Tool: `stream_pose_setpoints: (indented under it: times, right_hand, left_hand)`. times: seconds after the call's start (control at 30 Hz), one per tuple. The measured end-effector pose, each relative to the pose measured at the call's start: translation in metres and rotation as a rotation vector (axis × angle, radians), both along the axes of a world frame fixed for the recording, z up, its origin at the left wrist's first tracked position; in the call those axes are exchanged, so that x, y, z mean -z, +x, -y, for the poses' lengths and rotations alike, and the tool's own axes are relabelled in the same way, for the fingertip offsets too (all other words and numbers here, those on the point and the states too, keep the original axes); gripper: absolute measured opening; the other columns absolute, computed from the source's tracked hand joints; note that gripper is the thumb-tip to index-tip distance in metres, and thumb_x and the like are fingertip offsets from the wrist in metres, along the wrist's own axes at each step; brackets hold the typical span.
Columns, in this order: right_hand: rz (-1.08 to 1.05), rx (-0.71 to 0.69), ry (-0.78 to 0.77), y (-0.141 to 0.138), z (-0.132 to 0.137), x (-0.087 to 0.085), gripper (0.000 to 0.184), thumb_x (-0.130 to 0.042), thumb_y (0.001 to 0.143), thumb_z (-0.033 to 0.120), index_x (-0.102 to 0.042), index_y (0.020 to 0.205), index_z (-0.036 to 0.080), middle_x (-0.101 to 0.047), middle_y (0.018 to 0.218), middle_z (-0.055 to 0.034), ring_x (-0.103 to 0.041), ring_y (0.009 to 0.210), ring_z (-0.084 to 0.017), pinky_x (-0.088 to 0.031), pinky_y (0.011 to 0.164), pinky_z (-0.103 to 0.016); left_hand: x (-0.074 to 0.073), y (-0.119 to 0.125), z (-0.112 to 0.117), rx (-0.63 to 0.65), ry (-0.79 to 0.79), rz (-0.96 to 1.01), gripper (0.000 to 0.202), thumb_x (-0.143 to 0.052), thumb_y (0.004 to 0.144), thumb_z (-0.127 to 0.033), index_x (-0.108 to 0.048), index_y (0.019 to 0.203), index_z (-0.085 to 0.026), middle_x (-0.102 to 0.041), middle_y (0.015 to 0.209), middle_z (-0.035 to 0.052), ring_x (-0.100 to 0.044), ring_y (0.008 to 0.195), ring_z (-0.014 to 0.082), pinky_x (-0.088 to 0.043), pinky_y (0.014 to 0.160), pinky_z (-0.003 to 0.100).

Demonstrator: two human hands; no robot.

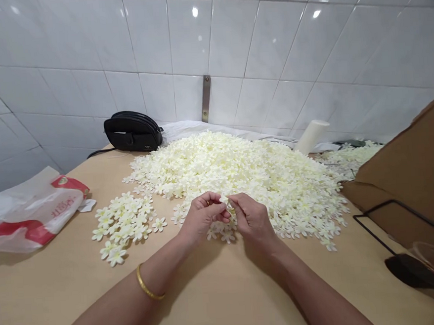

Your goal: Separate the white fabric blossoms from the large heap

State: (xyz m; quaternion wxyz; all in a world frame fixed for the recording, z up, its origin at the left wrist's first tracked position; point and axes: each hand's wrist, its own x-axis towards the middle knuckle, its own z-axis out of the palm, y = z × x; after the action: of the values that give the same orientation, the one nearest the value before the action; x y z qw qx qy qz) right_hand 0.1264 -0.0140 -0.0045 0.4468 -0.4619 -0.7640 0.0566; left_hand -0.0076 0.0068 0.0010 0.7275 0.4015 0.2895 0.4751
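Note:
My left hand [206, 215] and my right hand [251, 217] meet at the front edge of a large heap of white artificial flowers [216, 157]. Between their pinched fingertips is a small pale artificial flower [224, 200], mostly covered by the fingers. Both hands are closed on it, thumbs against forefingers. A few loose flowers [227, 236] lie on the table just beneath the hands. To the left of my left hand sits a smaller pile of the same five-petalled flowers [126, 219], with pale yellow centres.
A black handbag [133, 131] stands at the back left of the wooden table [61, 277]. A white and red plastic bag [38, 209] lies at the left. Behind the heap leans a white roll [312, 136]. At right are a cardboard box [407, 169] and a black wire frame [378, 233].

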Motion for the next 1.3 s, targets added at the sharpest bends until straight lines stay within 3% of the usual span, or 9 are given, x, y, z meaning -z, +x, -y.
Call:
stream_pose_setpoints:
  times: [0.27,0.5,0.63,0.97,1.13,1.3]
  right_hand:
    - [-0.010,0.061,-0.011,0.000,0.003,-0.001,0.020,-0.034,0.082,0.014,-0.053,0.078,0.017,-0.052,0.069,-0.0035,-0.047,0.065,-0.014,-0.038,0.060,-0.025]
    - [-0.019,0.016,-0.046,0.002,0.001,0.003,0.019,-0.033,0.082,0.014,-0.051,0.080,0.017,-0.052,0.072,-0.0039,-0.047,0.066,-0.014,-0.037,0.061,-0.026]
    - [-0.052,0.012,-0.151,0.004,0.000,0.003,0.017,-0.033,0.082,0.015,-0.048,0.076,0.017,-0.050,0.067,-0.0021,-0.045,0.060,-0.013,-0.035,0.057,-0.025]
    - [-0.454,-0.071,-0.479,0.008,0.000,-0.006,0.015,-0.038,0.082,0.023,-0.048,0.072,0.018,-0.053,0.066,0.0006,-0.051,0.062,-0.012,-0.040,0.057,-0.023]
    - [-0.285,-0.048,-0.327,0.008,0.001,-0.005,0.010,-0.043,0.079,0.020,-0.053,0.081,0.018,-0.055,0.072,-0.0017,-0.051,0.066,-0.013,-0.040,0.060,-0.024]
    - [-0.112,-0.101,-0.198,0.008,-0.002,0.003,0.019,-0.037,0.080,0.012,-0.054,0.084,0.019,-0.054,0.075,-0.0034,-0.050,0.067,-0.013,-0.040,0.062,-0.025]
  left_hand:
    - [0.000,-0.001,0.003,0.043,0.040,-0.024,0.015,-0.061,0.068,-0.022,-0.050,0.075,-0.014,-0.054,0.056,-0.0017,-0.055,0.052,0.0102,-0.045,0.055,0.024]
    - [0.000,-0.001,0.003,0.026,0.046,-0.115,0.019,-0.062,0.067,-0.027,-0.051,0.073,-0.014,-0.055,0.054,-0.0006,-0.054,0.052,0.0101,-0.044,0.055,0.024]
    - [0.000,0.000,0.004,0.018,0.033,-0.159,0.022,-0.065,0.064,-0.029,-0.051,0.073,-0.014,-0.055,0.053,-0.0015,-0.054,0.050,0.0102,-0.044,0.055,0.024]
    - [0.000,0.000,0.002,0.019,-0.025,-0.126,0.017,-0.062,0.066,-0.026,-0.049,0.072,-0.016,-0.056,0.056,-0.0017,-0.055,0.052,0.0107,-0.045,0.054,0.024]
    - [0.000,0.000,0.003,0.012,-0.057,-0.143,0.018,-0.062,0.066,-0.026,-0.050,0.074,-0.016,-0.058,0.056,-0.0004,-0.054,0.050,0.0102,-0.044,0.054,0.024]
    - [0.003,0.001,0.000,0.043,-0.081,-0.143,0.015,-0.061,0.067,-0.025,-0.051,0.071,-0.015,-0.058,0.056,-0.0002,-0.055,0.052,0.0104,-0.045,0.055,0.024]
